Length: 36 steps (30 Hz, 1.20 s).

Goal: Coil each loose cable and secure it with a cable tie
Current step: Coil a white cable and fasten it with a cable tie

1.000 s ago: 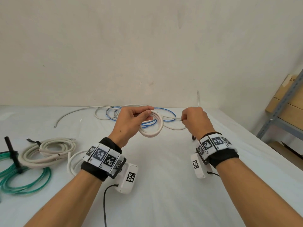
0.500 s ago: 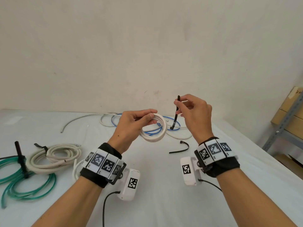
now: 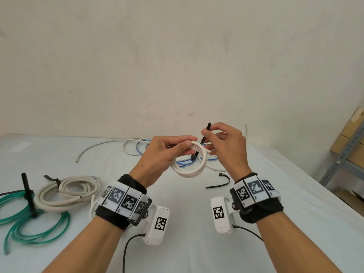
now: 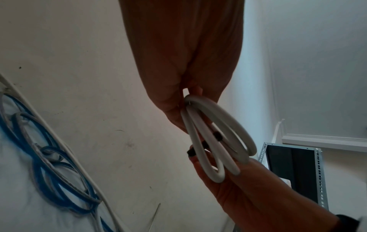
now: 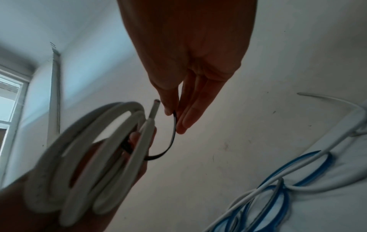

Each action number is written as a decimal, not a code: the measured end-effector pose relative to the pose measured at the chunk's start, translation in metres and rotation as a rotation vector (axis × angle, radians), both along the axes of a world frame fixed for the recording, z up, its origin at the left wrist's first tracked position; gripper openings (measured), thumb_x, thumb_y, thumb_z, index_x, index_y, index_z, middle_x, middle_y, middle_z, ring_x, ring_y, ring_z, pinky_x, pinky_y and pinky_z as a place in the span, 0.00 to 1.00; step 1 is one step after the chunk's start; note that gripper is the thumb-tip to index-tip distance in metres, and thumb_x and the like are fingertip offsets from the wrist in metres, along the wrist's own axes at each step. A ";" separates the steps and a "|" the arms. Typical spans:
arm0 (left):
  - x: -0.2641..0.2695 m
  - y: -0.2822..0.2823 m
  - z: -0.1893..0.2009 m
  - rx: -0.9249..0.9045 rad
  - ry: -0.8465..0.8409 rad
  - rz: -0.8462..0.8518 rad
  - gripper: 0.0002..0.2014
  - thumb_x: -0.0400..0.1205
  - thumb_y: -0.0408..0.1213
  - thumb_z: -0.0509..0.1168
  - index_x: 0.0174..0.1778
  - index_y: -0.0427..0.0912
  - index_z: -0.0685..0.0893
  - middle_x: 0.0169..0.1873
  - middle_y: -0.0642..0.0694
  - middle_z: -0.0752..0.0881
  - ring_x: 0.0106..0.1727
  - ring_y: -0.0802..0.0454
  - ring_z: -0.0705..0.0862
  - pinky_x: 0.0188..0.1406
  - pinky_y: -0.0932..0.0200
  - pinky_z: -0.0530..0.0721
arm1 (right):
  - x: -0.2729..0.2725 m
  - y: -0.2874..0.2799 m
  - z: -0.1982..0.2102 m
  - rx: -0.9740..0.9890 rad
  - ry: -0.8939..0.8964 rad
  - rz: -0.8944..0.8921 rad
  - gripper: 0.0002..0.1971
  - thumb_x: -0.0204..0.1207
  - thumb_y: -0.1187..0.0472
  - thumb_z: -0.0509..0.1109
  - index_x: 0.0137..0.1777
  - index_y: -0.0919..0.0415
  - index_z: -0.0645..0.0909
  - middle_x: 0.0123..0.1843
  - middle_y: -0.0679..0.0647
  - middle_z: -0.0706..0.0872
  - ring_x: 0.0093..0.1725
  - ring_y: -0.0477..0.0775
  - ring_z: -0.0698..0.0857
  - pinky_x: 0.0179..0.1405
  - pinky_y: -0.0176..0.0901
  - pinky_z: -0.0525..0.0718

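Observation:
My left hand [image 3: 173, 144] grips a small coil of white cable [image 3: 190, 170] at its top, held up above the table. The same coil [image 4: 214, 138] hangs from my fingers in the left wrist view and fills the lower left as white cable coil [image 5: 89, 157] in the right wrist view. My right hand [image 3: 216, 134] pinches a black cable tie [image 3: 204, 134] between thumb and fingers. The tie [image 5: 172, 141] curves down and passes through the coil, its head showing inside the ring [image 3: 194, 157].
A second black tie [image 3: 220, 183] lies on the white table [image 3: 187, 223]. Loose white and blue cables [image 3: 141, 150] lie by the wall. At the left lie a tied beige coil [image 3: 69, 192] and a tied green coil [image 3: 29, 219]. A metal shelf [image 3: 342, 156] stands right.
My right hand lifted a black tie off the table and brought it left to the coil, threading it through the ring. The left hand kept its hold on the coil.

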<state>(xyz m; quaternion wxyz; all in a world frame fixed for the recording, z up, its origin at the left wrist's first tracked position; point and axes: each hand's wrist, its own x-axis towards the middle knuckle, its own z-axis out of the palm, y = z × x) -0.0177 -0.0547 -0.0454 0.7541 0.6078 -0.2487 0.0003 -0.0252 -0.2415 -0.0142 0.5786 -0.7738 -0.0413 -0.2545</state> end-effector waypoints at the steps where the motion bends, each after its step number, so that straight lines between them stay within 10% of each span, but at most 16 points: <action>1: 0.000 0.000 0.000 0.008 -0.006 0.006 0.11 0.86 0.30 0.69 0.62 0.32 0.91 0.54 0.38 0.94 0.56 0.44 0.93 0.60 0.62 0.88 | -0.001 0.001 0.002 0.016 0.014 0.020 0.04 0.80 0.60 0.80 0.49 0.60 0.90 0.35 0.58 0.94 0.34 0.56 0.94 0.33 0.41 0.90; 18: -0.001 0.000 0.000 0.073 -0.076 0.081 0.09 0.86 0.30 0.70 0.60 0.36 0.93 0.52 0.40 0.95 0.56 0.44 0.91 0.62 0.59 0.87 | 0.001 0.002 -0.007 0.350 0.375 0.178 0.14 0.87 0.68 0.71 0.59 0.83 0.84 0.54 0.75 0.91 0.47 0.63 0.92 0.40 0.41 0.92; 26: 0.002 0.001 -0.001 0.069 -0.048 0.116 0.09 0.87 0.30 0.69 0.60 0.36 0.93 0.53 0.41 0.95 0.59 0.42 0.93 0.70 0.51 0.86 | -0.006 0.016 0.005 0.415 0.476 0.279 0.13 0.89 0.67 0.67 0.58 0.82 0.85 0.41 0.65 0.91 0.42 0.63 0.90 0.38 0.44 0.92; 36: -0.001 0.011 0.006 0.053 -0.050 0.167 0.09 0.87 0.30 0.69 0.58 0.38 0.93 0.50 0.42 0.95 0.57 0.42 0.93 0.66 0.55 0.87 | -0.014 0.027 0.007 0.277 0.336 0.319 0.10 0.82 0.73 0.73 0.63 0.71 0.86 0.56 0.74 0.92 0.53 0.65 0.93 0.61 0.51 0.91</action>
